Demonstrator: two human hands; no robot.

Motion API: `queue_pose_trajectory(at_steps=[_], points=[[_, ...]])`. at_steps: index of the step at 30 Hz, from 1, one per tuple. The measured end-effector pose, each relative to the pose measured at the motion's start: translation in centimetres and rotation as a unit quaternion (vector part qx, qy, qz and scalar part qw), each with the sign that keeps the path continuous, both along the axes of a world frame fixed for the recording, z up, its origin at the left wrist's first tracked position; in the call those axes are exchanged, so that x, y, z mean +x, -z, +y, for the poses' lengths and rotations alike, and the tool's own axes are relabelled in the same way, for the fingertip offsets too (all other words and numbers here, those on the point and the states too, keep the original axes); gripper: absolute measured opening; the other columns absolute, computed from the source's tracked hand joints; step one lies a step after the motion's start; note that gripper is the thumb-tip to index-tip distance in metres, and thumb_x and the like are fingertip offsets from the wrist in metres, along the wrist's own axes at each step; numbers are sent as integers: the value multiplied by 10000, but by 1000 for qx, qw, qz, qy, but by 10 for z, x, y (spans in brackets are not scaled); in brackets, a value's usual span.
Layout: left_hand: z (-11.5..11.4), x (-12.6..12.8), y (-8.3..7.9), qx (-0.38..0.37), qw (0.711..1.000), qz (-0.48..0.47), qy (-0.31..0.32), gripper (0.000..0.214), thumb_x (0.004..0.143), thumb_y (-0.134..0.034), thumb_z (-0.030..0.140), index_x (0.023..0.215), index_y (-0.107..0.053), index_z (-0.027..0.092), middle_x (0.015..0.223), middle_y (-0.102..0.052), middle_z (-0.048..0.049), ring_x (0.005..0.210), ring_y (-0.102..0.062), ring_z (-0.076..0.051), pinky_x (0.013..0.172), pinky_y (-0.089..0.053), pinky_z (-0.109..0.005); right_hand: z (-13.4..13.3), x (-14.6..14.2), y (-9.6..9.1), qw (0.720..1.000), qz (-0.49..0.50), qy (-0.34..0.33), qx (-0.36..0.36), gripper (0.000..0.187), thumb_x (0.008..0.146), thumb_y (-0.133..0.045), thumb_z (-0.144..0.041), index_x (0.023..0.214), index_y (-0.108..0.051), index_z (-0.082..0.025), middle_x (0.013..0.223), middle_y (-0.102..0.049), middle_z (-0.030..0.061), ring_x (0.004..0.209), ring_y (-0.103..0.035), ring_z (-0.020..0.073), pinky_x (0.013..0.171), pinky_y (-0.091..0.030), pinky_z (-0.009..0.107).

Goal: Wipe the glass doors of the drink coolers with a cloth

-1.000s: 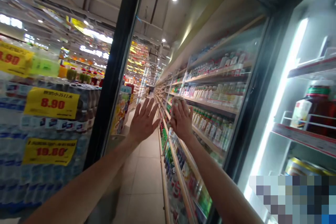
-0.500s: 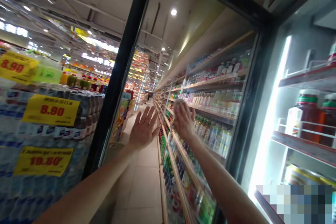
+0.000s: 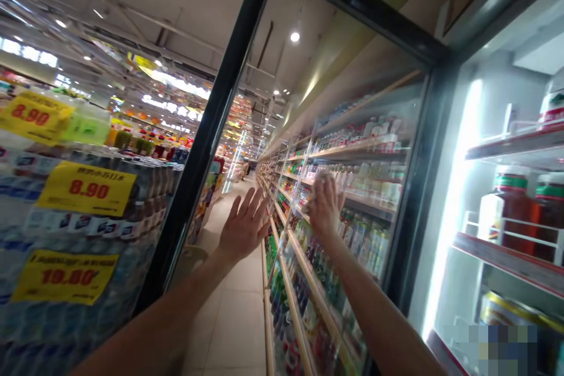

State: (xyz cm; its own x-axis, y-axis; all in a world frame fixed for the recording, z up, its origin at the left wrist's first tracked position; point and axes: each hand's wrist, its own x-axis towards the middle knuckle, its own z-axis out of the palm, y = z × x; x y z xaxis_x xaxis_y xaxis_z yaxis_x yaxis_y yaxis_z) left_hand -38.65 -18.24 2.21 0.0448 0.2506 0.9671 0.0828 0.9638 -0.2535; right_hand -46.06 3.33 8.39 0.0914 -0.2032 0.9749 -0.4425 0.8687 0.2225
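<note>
My left hand (image 3: 244,225) lies flat against the glass door (image 3: 348,79), palm forward and fingers spread, holding nothing. To its right, my right hand (image 3: 326,208) is raised at the same glass and smeared by motion. A pale, crumpled wad (image 3: 324,178) shows at its fingertips; its exact kind is too blurred to tell. The door stands swung out in its black frame (image 3: 220,106), and shelves of bottles show through the pane.
On the right is the lit cooler interior, with a shelf (image 3: 506,258) of red-brown bottles (image 3: 513,205). Stacked bottle packs (image 3: 74,329) with yellow price signs (image 3: 88,188) stand at left. Behind the glass a tiled aisle (image 3: 233,323) runs beside long drink shelves (image 3: 304,258).
My right hand has slid a little right across the glass, with the pale wad. My left hand stays nearly in place. The view has shifted slightly.
</note>
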Motion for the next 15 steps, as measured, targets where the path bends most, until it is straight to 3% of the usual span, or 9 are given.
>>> queue_pose_trajectory(at_steps=[2,3,4,6,8,10,12,15], points=[[-1,1,1,-4,1000,0,-3,659,886,-458,369,1450,-182,173,1433,-377,-129,1381,-236,-242,1131,-177,-421,-21,5,10,990,20,-7,142,457,871,-355,-275,1314,-467,-256,1418,-416,72,1382,-229,215,1109,-135,499],[-2,2,1,-7,1000,0,-5,646,887,-455,375,1445,-201,173,1430,-384,-127,1379,-243,-242,1130,-180,-420,-19,5,12,986,16,-8,164,451,867,-363,-267,1303,-478,-258,1411,-425,68,1378,-239,211,1113,-119,497],[-3,3,0,-11,1000,-2,-8,632,888,-452,377,1439,-221,172,1426,-392,-127,1376,-251,-243,1129,-182,-421,-8,4,12,989,3,-7,144,452,864,-364,-267,1300,-481,-246,1403,-433,78,1369,-255,217,1112,-113,502],[-5,5,-4,-20,1000,-16,-15,606,884,-454,380,1423,-264,178,1418,-405,-125,1369,-272,-249,1126,-186,-431,30,-2,4,999,-37,-3,-16,469,862,-356,-290,1305,-479,-195,1390,-437,125,1341,-297,248,1096,-138,518],[-8,7,-12,-25,999,-37,-19,577,882,-454,382,1409,-300,202,1425,-399,-115,1365,-283,-253,1126,-181,-449,75,-10,-14,974,-63,-1,-217,534,867,-313,-311,1338,-431,-90,1392,-391,229,1316,-309,317,1047,-181,571],[-12,8,-25,-4,999,-40,-21,565,887,-441,387,1407,-304,214,1459,-341,-116,1377,-251,-267,1123,-166,-483,103,-15,-34,941,-62,2,-332,594,874,-249,-306,1359,-359,19,1385,-323,332,1300,-293,383,980,-204,634],[-15,9,-37,38,999,-31,-19,585,891,-428,398,1420,-274,199,1496,-247,-134,1395,-186,-285,1116,-157,-512,100,-13,-48,943,-57,3,-328,606,879,-224,-299,1364,-334,47,1390,-298,349,1306,-275,393,969,-206,647],[-17,8,-49,68,997,-19,-8,630,892,-422,417,1441,-212,188,1515,-173,-144,1407,-124,-283,1115,-148,-523,42,0,-49,974,-56,-3,-220,534,876,-302,-317,1351,-421,-102,1429,-364,182,1347,-267,279,1075,-187,527]])
